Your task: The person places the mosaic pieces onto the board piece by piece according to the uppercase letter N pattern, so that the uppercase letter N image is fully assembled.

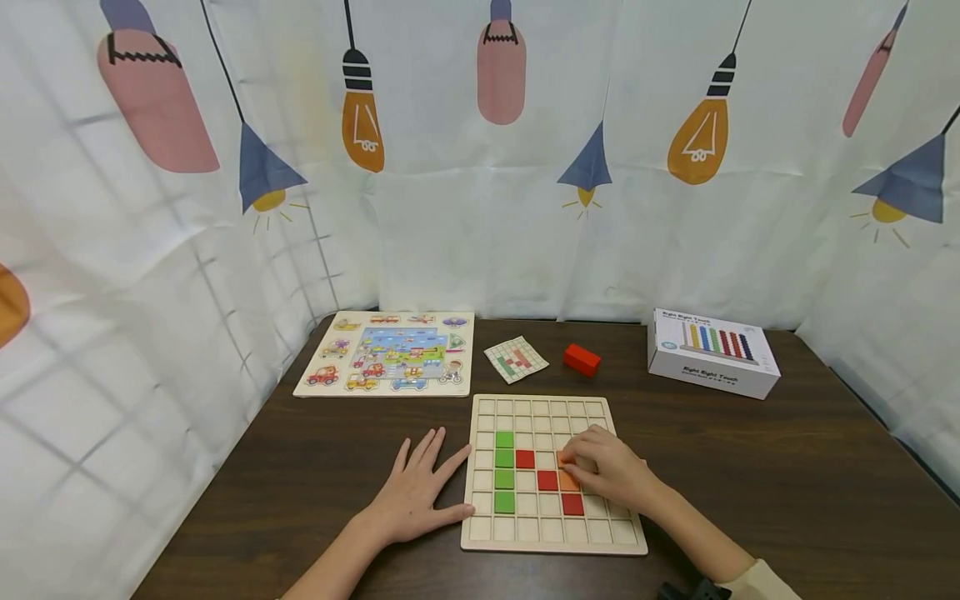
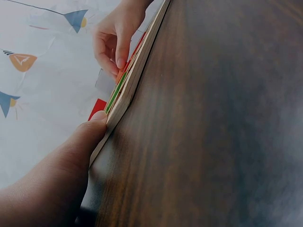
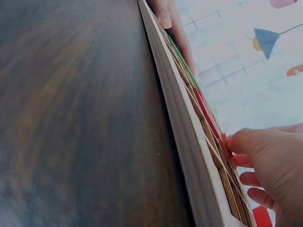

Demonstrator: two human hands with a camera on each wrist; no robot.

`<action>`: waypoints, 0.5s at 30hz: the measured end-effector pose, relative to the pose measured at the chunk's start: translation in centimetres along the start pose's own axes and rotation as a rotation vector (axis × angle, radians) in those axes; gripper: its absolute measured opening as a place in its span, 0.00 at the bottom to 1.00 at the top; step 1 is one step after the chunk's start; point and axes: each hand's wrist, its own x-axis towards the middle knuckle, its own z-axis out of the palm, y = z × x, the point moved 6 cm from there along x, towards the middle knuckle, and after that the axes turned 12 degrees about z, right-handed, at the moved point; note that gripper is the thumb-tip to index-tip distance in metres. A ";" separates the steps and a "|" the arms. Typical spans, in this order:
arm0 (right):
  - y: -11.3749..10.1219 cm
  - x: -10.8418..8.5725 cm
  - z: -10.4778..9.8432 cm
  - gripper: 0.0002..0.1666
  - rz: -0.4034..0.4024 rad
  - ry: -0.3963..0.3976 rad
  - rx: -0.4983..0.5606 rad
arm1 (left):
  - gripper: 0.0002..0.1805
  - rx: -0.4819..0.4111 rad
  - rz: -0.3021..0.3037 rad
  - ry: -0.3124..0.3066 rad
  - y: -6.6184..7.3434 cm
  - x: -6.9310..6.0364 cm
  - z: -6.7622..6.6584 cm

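Observation:
A wooden grid board [image 1: 555, 532] lies in front of me. In its cells are a column of green tiles [image 1: 505, 459], a diagonal of red tiles [image 1: 548, 481] and an orange tile [image 1: 571, 482] beside the middle red one. Over the cell just above that, my right hand [image 1: 611, 468] pinches another orange tile [image 1: 560, 458], mostly hidden by the fingers; the right wrist view shows the thumb against orange [image 3: 224, 140] at the board's surface. Palm down, my left hand [image 1: 412, 496] has its fingers spread on the table, its thumb [image 2: 98, 116] touching the board's left edge.
Behind the board lie a small pattern card [image 1: 516, 359] with a coloured grid and a red block [image 1: 582, 360]. A picture puzzle board [image 1: 307, 385] is at the back left, a white box [image 1: 708, 375] at the back right. A printed curtain [image 1: 480, 242] hangs behind the table.

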 end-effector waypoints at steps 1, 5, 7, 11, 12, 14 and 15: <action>0.0 0.0 0.0 0.07 -0.004 0.002 -0.001 | 0.45 0.002 -0.001 -0.001 0.0 0.0 0.0; 0.0 -0.1 0.0 0.07 -0.010 0.010 -0.003 | 0.45 0.006 -0.001 -0.003 0.0 0.0 0.0; 0.0 -0.1 0.0 0.07 -0.008 0.011 -0.003 | 0.45 0.007 -0.001 -0.004 0.0 0.0 0.0; 0.0 -0.1 0.0 0.07 -0.008 0.015 -0.002 | 0.45 0.007 -0.001 -0.005 0.0 0.0 0.0; 0.0 -0.1 0.0 0.07 -0.008 0.016 -0.001 | 0.45 0.006 -0.002 -0.005 0.0 0.0 0.0; 0.1 -0.1 0.1 0.07 -0.008 0.017 -0.004 | 0.45 0.007 -0.002 -0.005 0.0 0.1 0.0; 0.1 -0.1 0.1 0.07 -0.007 0.017 -0.005 | 0.45 0.008 -0.003 -0.005 0.0 0.1 0.0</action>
